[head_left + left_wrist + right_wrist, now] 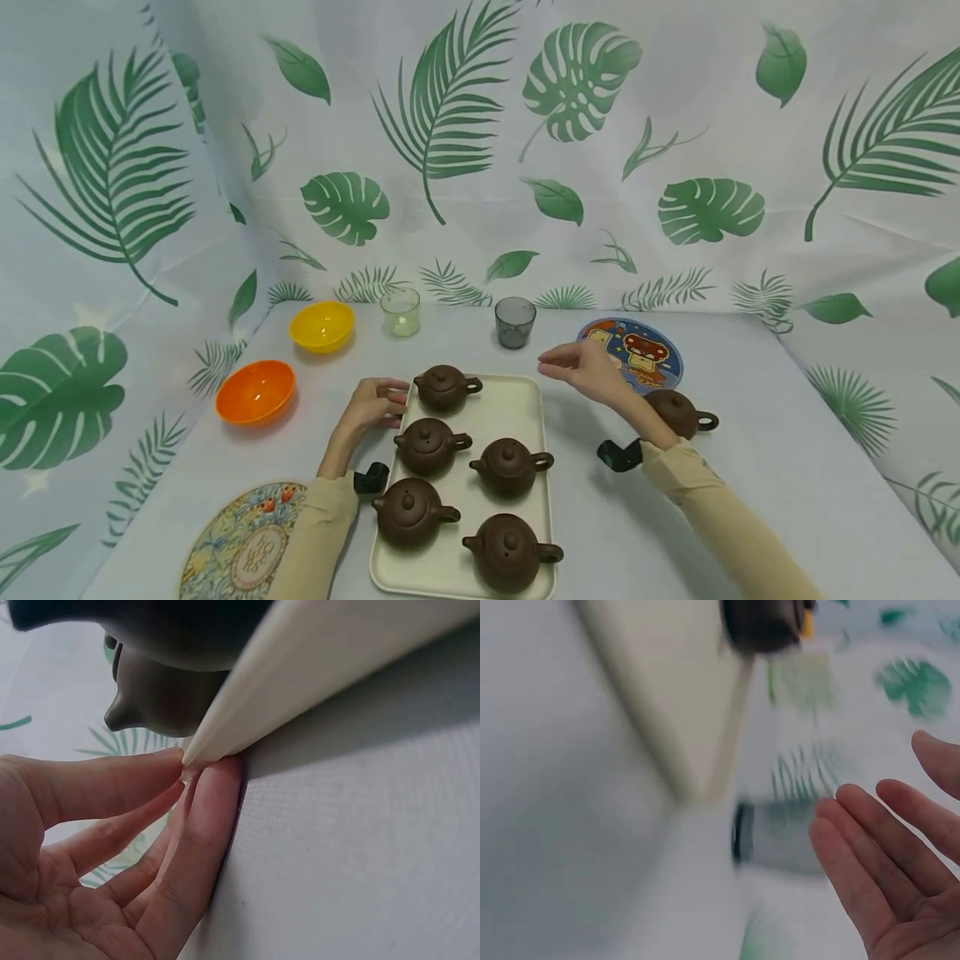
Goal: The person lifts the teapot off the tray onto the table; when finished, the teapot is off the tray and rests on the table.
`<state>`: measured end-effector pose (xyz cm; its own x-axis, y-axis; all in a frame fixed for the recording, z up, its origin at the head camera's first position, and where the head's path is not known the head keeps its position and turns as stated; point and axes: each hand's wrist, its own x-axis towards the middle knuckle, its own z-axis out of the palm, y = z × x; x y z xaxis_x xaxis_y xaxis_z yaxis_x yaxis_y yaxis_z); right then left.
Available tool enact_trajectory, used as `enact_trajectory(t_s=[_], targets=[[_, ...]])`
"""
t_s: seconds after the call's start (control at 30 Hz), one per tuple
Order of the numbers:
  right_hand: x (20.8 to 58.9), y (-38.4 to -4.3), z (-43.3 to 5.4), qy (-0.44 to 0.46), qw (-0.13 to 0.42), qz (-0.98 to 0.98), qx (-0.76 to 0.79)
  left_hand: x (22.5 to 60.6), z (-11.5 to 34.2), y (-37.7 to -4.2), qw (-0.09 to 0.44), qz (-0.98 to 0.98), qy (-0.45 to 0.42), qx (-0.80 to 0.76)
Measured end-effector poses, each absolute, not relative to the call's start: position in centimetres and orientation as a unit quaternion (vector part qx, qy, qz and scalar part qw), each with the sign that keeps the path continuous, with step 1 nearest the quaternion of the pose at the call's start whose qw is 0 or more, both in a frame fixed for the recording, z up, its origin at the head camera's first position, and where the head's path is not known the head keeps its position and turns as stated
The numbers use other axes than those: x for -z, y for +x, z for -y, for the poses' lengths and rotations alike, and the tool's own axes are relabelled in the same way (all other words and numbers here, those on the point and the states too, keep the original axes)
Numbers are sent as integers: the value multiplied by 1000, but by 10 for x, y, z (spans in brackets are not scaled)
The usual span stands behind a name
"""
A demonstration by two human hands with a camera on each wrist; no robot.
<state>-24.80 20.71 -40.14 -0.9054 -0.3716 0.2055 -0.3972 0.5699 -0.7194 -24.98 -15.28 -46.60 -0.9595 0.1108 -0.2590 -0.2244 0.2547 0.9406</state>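
Note:
A cream tray (517, 408) carries several dark brown clay teapots, among them one teapot (442, 388) in its far left corner and another (510, 552) at the near right. My left hand (372, 406) pinches the tray's left rim; in the left wrist view the thumb (112, 784) lies on the rim's upper edge and a finger (210, 817) is under it. Off the tray's far right corner, my right hand (588, 371) hovers with fingers extended and nothing held. In the right wrist view its fingers (877, 855) point past a grey glass (780, 836).
One more teapot (675, 414) stands right of the tray, partly behind my right forearm, beside a blue patterned round mat (660, 346). Orange (257, 393) and yellow (322, 327) bowls sit at left. A greenish glass (401, 312) stands at the back; a floral mat (225, 542) lies near left.

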Motion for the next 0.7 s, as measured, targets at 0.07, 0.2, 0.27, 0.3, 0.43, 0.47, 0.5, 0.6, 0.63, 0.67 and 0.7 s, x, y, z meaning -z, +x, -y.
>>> enact_trajectory(t_s=[0.07,0.2,0.27,0.3,0.43,0.47,0.5,0.6,0.63,0.67,0.7], targets=[[402,-255,-183,247,5,879,-408,466,154,-250,135,-780,-41,-610],[401,-265,-144,283,-18,878,-386,467,155,-250,134,-779,-41,-611],[400,-269,-130,293,-25,881,-371,467,155,-251,137,-779,-38,-611],[399,-270,-124,299,-26,882,-363,468,156,-251,137,-778,-35,-611],[397,-276,-109,323,-38,883,-338,459,153,-247,143,-777,-31,-612],[398,-277,-106,327,-42,883,-333,459,152,-247,142,-777,-33,-613],[399,-279,-104,332,-46,883,-327,459,152,-247,142,-776,-33,-613],[404,-279,-97,332,-60,888,-311,459,152,-247,139,-778,-40,-612],[405,-278,-95,329,-62,891,-305,463,152,-248,136,-777,-42,-613],[406,-278,-93,326,-63,895,-298,468,153,-251,133,-777,-42,-614],[407,-277,-92,321,-64,899,-292,469,154,-250,131,-778,-40,-613]])
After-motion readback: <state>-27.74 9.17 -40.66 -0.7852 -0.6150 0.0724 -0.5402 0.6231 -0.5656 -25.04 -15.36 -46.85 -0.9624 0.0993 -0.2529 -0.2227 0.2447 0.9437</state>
